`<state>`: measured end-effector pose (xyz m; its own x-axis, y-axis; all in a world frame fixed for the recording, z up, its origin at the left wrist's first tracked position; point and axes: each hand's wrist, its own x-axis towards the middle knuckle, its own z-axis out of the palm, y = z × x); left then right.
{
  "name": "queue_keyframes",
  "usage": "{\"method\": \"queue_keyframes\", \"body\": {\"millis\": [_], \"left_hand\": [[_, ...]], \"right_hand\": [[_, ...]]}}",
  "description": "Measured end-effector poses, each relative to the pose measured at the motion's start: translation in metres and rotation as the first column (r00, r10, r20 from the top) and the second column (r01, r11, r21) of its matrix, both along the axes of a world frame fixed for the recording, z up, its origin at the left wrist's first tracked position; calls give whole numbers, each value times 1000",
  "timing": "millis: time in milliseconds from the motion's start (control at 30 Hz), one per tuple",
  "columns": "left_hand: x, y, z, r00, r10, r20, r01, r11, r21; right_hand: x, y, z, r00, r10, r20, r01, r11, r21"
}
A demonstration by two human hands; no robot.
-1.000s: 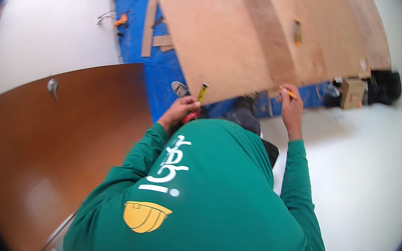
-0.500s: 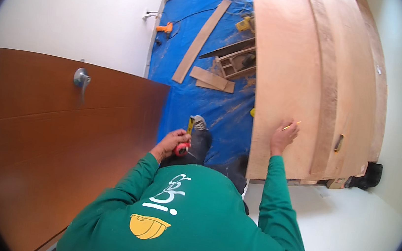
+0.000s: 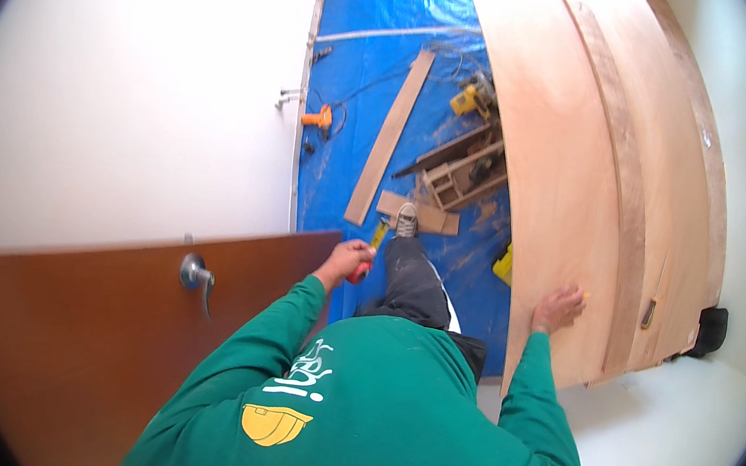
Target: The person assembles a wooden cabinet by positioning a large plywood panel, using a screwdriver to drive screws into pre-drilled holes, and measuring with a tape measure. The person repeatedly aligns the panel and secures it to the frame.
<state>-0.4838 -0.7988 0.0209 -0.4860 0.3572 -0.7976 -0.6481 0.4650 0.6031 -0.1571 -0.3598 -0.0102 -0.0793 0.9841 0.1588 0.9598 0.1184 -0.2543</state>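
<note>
My left hand is closed round a red tape measure, with a short length of yellow blade standing out ahead of it over the blue floor sheet. On the right, my right hand rests at the plywood sheet, near its close end. A yellow-orange pencil pokes out from the fingers, most of it hidden by the hand. Farther right on the wood lies a chisel-like tool with a dark and yellow handle.
A brown door with a lever handle stands at left. On the blue sheet lie a long board, short boards, a wooden toolbox, a yellow power tool and an orange tool.
My foot has stepped forward, close to the short boards. My right hand has gone from raised fingers with the pencil showing to lying lower against the plywood. The tape measure stays in my left.
</note>
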Motion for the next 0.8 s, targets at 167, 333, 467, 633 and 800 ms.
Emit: {"method": "queue_keyframes", "body": {"millis": [167, 333, 467, 633, 800], "left_hand": [[-71, 28, -23, 963, -266, -44, 263, 963, -62], [-207, 26, 10, 996, -54, -71, 51, 998, -39], [-304, 30, 45, 981, 157, -115, -150, 986, 70], [-396, 40, 77, 980, 109, -167, -99, 993, 65], [-484, 43, 51, 993, 30, -115, -29, 1000, 9]], "right_hand": [[-2, 0, -5, 994, -54, 98, 54, 999, 1], [-33, 26, 13, 933, -353, 75, 359, 928, -100], [-119, 68, 9, 855, -513, 79, 519, 849, -101], [-310, 101, -12, 946, -323, 9, 321, 944, 74], [-484, 115, 6, 988, -123, -89, 115, 989, -95]]}}
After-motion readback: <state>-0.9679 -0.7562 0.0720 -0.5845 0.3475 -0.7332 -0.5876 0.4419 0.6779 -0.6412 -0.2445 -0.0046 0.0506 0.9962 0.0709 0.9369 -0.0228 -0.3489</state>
